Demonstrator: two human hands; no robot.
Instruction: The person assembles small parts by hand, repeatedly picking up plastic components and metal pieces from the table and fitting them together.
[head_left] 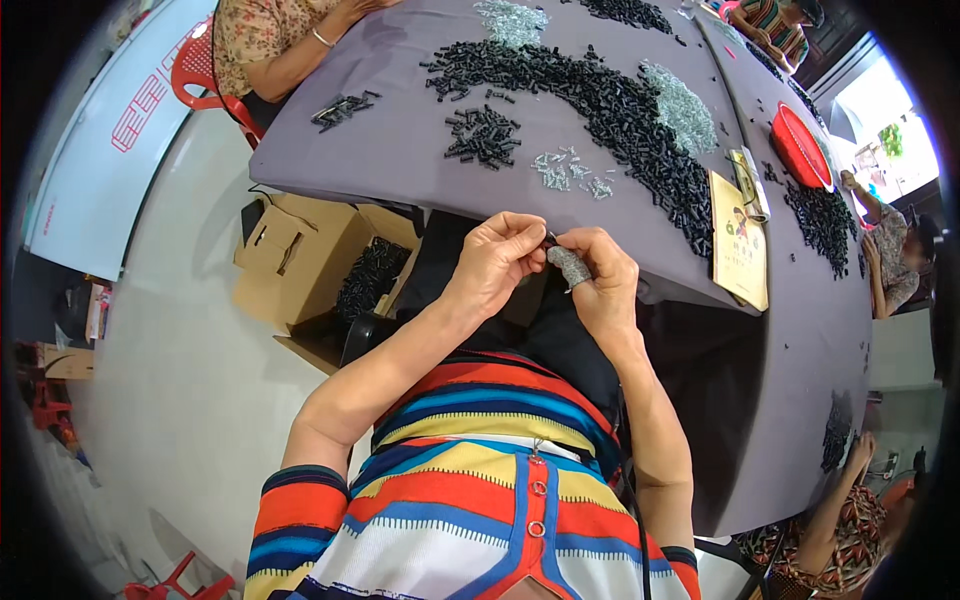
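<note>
My left hand [497, 262] and my right hand [606, 272] meet just off the table's near edge, above my lap. Between their closed fingertips is a small black piece [549, 240], mostly hidden by the fingers. Grey wrapping [569, 268] covers one digit of my right hand. On the table beyond lie a small heap of black tube-like pieces [482, 136] and a scatter of small clear pieces [562, 168]. A long curved bank of similar black pieces [620, 130] stretches behind them, beside a pile of clear pieces [680, 112].
An open cardboard box [290, 255] holding black pieces stands below the table's left edge. A yellow booklet [738, 245] and a clipboard [750, 185] lie to the right. Farther right sits a red basket [800, 147]. Other people work around the grey-covered table [350, 165].
</note>
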